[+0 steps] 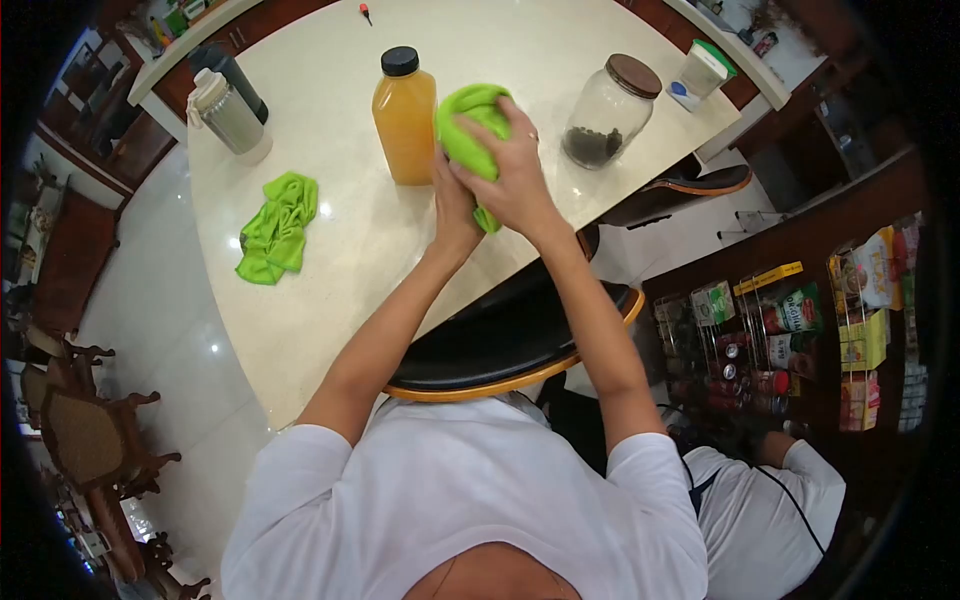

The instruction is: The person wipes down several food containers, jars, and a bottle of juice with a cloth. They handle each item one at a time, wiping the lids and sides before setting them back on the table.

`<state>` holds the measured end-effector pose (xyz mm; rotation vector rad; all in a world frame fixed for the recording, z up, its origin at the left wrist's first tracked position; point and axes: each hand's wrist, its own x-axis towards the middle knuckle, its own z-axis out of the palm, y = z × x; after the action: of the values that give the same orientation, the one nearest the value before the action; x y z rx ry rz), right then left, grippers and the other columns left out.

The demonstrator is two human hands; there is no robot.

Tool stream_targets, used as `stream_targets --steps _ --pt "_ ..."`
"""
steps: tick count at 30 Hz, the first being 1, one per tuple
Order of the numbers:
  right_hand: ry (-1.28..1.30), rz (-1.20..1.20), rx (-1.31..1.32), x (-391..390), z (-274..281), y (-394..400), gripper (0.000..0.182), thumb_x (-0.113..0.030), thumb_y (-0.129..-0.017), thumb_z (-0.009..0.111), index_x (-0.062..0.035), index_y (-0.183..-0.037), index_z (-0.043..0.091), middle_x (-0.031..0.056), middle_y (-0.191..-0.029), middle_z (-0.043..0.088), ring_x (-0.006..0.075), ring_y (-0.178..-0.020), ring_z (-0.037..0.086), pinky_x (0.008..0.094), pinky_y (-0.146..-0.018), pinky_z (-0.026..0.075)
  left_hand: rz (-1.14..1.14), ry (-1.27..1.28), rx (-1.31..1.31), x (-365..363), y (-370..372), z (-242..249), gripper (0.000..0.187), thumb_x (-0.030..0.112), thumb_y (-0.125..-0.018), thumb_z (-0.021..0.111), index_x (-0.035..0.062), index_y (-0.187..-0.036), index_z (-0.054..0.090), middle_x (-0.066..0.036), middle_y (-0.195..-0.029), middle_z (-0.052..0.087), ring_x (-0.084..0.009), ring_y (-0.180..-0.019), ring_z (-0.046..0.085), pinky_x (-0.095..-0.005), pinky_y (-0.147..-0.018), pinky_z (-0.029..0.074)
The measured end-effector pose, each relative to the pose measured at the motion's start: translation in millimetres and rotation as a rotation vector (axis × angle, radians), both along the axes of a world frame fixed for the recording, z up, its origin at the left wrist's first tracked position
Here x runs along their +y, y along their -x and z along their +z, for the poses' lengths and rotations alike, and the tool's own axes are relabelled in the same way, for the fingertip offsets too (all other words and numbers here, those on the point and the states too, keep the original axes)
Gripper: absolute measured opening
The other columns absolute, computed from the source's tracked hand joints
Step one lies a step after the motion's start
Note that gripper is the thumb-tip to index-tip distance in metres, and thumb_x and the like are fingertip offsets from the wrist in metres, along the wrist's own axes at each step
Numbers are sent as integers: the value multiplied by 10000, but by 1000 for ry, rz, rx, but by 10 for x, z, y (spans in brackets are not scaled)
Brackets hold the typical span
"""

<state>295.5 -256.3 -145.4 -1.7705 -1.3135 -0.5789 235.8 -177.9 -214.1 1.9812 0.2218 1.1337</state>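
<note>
A bright green cloth (pixel 468 145) is bunched between my two hands, above the near edge of the table. My right hand (pixel 512 178) presses over it from the right with its fingers curled round the top. On the lower left side, my left hand (pixel 457 212) is closed against the same cloth, its fingers partly hidden behind the right hand. A tail of cloth hangs out below between the palms. I cannot tell whether the cloth wraps something. Right beside the hands, to the left, stands an orange-filled bottle (pixel 405 125) with a black cap.
A second green cloth (pixel 278 228) lies crumpled on the table (pixel 350 250). At left stand a clear bottle (pixel 232 120) and a dark bottle (pixel 232 78). A brown-lidded jar (pixel 612 112) and green-lidded container (pixel 702 75) stand right. Black chairs (pixel 490 345) border the near edge; another person (pixel 750 510) is lower right.
</note>
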Motion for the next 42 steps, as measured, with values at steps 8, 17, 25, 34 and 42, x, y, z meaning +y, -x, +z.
stream_targets --steps 8,17,25,34,42 --pt "726 64 647 209 480 -498 492 -452 -722 658 -131 -1094 660 116 -1190 574 319 -1031 587 433 -849 486 -38 78 -69 45 -48 -64 961 141 -529 836 1 -1313 298 -222 -1211 428 -385 -1148 411 -455 -982 335" --pt "51 -100 318 -232 -649 122 720 -334 -896 572 -20 -1420 192 245 -1329 415 323 -1209 460 370 -1003 372 -452 580 -41 203 123 243 804 130 -716 784 39 -1342 286 -129 -1204 513 -202 -1077 541 -328 -896 464" --pt "-225 551 1014 -449 419 10 811 -392 -801 698 -5 -1383 286 201 -1191 550 299 -1092 555 379 -927 447 -740 524 4 84 257 767 657 151 -845 662 77 -1373 278 -111 -1303 456 -187 -1155 489 -334 -960 433" --pt "-325 110 642 -765 -194 653 1029 -163 -706 794 -45 -1453 97 164 -1389 356 301 -1252 420 392 -1049 356 -845 913 -176 44 152 1103 501 -7 -725 645 27 -1193 470 -94 -1012 616 -189 -903 626 -329 -839 519" --pt "-866 632 1599 -762 91 701 475 -423 -960 451 -154 -1349 400 20 -1287 506 197 -1192 506 384 -1004 432 -621 319 -201 -400 307 1377 779 73 -615 827 17 -1247 376 -112 -1113 561 -193 -982 590 -322 -871 491"
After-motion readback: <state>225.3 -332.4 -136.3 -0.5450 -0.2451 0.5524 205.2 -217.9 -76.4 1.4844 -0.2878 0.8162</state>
